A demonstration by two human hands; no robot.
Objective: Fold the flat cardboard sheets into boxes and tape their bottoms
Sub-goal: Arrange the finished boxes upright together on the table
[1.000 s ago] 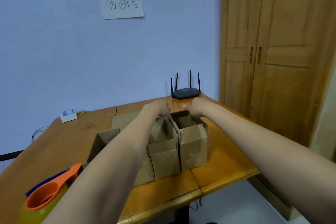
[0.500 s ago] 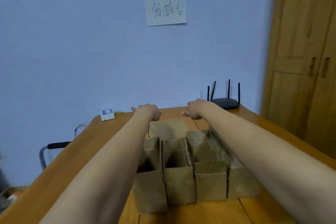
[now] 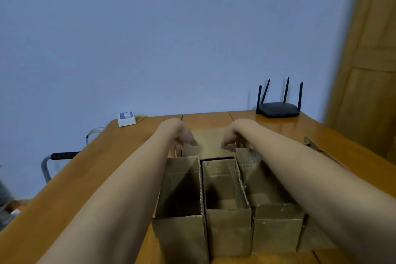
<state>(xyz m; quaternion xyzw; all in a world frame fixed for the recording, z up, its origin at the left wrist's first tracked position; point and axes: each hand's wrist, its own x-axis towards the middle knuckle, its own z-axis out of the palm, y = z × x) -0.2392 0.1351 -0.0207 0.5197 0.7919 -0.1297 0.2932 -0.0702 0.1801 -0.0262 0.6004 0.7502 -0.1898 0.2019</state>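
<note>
Three open-topped folded cardboard boxes stand in a row on the wooden table [image 3: 64, 188]: a left box [image 3: 180, 231], a middle box [image 3: 227, 229] and a right box [image 3: 276, 227]. Behind them lies a flat cardboard sheet [image 3: 207, 141]. Both my arms reach over the boxes. My left hand [image 3: 182, 137] sits at the sheet's left edge and my right hand [image 3: 233, 139] at its right edge. On both, the thumb lies on the sheet and the fingers curl down, partly hidden behind the box rims.
A black router [image 3: 277, 109] stands at the table's far right corner and a small white device [image 3: 126, 119] at the far left. More cardboard [image 3: 310, 143] lies to the right. A wooden wardrobe [image 3: 368, 70] stands on the right and a metal chair frame [image 3: 49, 163] on the left.
My view has swung left and moved closer over the boxes. Both hands have moved from the box tops to the flat sheet behind them and closed on its side edges.
</note>
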